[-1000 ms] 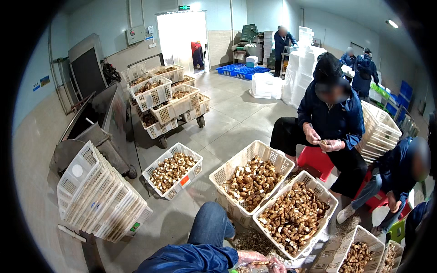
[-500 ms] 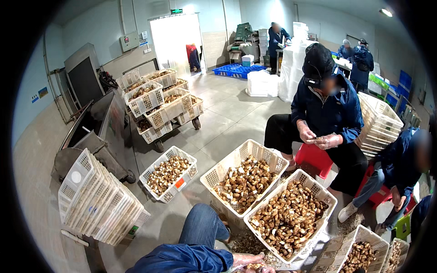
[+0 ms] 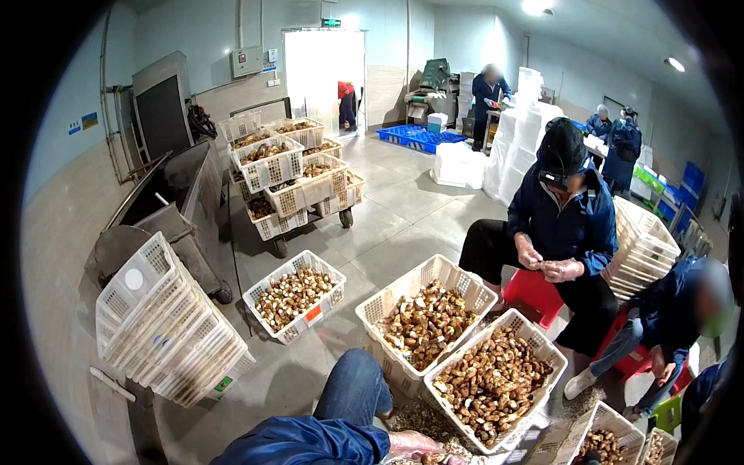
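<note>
At the lower edge, my left hand in a thin clear glove is closed around a small brown mushroom, partly cut off by the picture's edge. Of my right hand only a pinkish sliver shows beside it, its fingers hidden. Just beyond them a white perforated crate is heaped with brown mushrooms showing pale cut ends. Another crate of the same mushrooms touches it on the left. Dark trimmings lie on the floor by my hands.
A co-worker sits across the crates, gloved hands together; another person sits at right. A smaller mushroom crate stands left. Nested crates lean at far left. A loaded cart stands behind, near a metal trough.
The view has tilted up and shifted slightly, so the crates sit lower in the picture. My left hand stays at the lower edge. The co-worker opposite has lowered their hands a little.
</note>
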Action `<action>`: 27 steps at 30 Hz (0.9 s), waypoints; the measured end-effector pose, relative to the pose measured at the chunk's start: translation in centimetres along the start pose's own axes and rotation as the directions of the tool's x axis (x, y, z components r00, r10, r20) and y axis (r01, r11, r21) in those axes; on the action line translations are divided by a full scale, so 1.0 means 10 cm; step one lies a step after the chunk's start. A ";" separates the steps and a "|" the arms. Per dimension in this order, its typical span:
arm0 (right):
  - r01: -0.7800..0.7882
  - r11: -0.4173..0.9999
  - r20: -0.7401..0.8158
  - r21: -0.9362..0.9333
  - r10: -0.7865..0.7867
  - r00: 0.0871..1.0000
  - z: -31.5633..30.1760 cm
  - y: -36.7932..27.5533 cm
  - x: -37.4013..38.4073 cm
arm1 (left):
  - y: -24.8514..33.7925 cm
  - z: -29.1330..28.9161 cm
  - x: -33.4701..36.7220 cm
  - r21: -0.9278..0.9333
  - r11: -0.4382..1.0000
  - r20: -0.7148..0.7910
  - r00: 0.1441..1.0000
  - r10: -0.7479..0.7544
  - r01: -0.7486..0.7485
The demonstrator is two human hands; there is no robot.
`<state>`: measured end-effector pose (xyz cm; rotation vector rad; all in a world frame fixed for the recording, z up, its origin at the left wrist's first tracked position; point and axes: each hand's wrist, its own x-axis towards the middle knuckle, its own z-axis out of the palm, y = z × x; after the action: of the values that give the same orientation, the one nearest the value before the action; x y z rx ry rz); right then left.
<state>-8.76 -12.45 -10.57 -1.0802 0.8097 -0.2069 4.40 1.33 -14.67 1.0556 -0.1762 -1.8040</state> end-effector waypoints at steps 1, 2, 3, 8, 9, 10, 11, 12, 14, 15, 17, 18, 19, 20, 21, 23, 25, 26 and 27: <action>0.007 1.000 -0.007 0.000 -0.007 1.000 -0.01 0.00 -0.01 | 0.07 0.13 -0.10 0.006 1.000 0.008 1.000 0.001 -0.001; 0.013 1.000 -0.017 -0.003 -0.013 1.000 -0.03 0.00 -0.01 | 0.15 0.29 -0.21 0.007 1.000 -0.009 1.000 0.008 -0.008; 0.015 1.000 -0.011 -0.002 -0.015 1.000 -0.01 0.01 -0.03 | 0.21 0.42 -0.37 0.002 1.000 -0.040 0.999 0.017 -0.017; 0.018 1.000 0.007 0.001 -0.018 1.000 0.02 0.04 -0.05 | 0.04 0.39 -0.24 0.019 0.998 0.020 0.998 0.053 -0.053; 0.015 1.000 0.012 0.007 -0.015 1.000 0.02 0.06 -0.06 | 0.03 0.35 -0.21 0.019 0.999 0.017 0.999 0.050 -0.050; 0.012 1.000 0.018 0.006 -0.012 1.000 0.03 0.06 -0.06 | 0.03 0.27 -0.17 0.127 0.991 0.051 0.998 0.021 -0.027; 0.011 1.000 0.020 0.009 -0.011 1.000 0.03 0.07 -0.06 | 0.01 0.22 -0.14 0.234 0.972 0.081 0.997 -0.012 -0.007; 0.017 1.000 -0.003 0.014 -0.017 1.000 -0.05 0.06 -0.04 | 0.25 0.47 -0.33 0.131 0.990 0.091 0.994 -0.063 0.051; 0.013 1.000 0.001 0.022 -0.013 1.000 -0.07 0.07 -0.04 | 0.28 0.44 -0.37 0.124 0.992 0.097 0.994 -0.049 0.037; 0.008 1.000 0.007 0.024 -0.008 1.000 -0.08 0.07 -0.03 | 0.23 0.37 -0.35 0.054 0.997 0.030 0.998 -0.054 0.053; 0.004 1.000 0.010 0.024 -0.004 1.000 -0.10 0.09 -0.03 | 0.06 0.16 -0.26 0.003 0.998 -0.005 0.998 0.067 -0.067; -0.002 1.000 0.015 0.024 0.002 1.000 -0.11 0.11 -0.02 | -0.09 -0.02 -0.15 0.022 0.995 -0.068 0.993 0.102 -0.100; -0.002 1.000 0.011 0.023 0.002 1.000 -0.14 0.12 -0.02 | -0.13 -0.10 -0.10 0.048 0.990 -0.120 0.984 0.134 -0.129; -0.002 1.000 0.007 0.023 0.002 1.000 -0.17 0.12 -0.01 | -0.14 -0.22 -0.07 0.016 0.996 -0.040 0.995 0.088 -0.087; -0.011 1.000 0.022 0.026 0.010 1.000 -0.13 0.13 -0.03 | -0.41 -0.49 0.03 0.123 0.982 -0.088 0.985 0.151 -0.140; -0.014 1.000 0.017 0.025 0.014 1.000 -0.18 0.12 -0.01 | -0.46 -0.78 0.08 0.272 0.928 0.100 0.966 0.237 -0.255; -0.024 0.999 0.027 0.027 0.024 0.999 -0.17 0.12 -0.01 | -0.57 -0.92 0.08 0.584 0.736 0.043 0.919 0.392 -0.342; -0.028 0.999 0.036 0.026 0.027 0.999 -0.14 0.12 -0.02 | -0.64 -0.98 0.05 0.720 0.611 0.009 0.885 0.465 -0.328; -0.028 0.999 0.033 0.022 0.027 0.999 -0.15 0.11 -0.01 | -0.64 -0.96 0.07 0.734 0.578 0.017 0.860 0.510 -0.357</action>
<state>-10.13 -12.93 -11.83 -1.0482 0.7908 -0.1745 6.96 7.03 -24.41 1.5606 -1.0136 -1.1430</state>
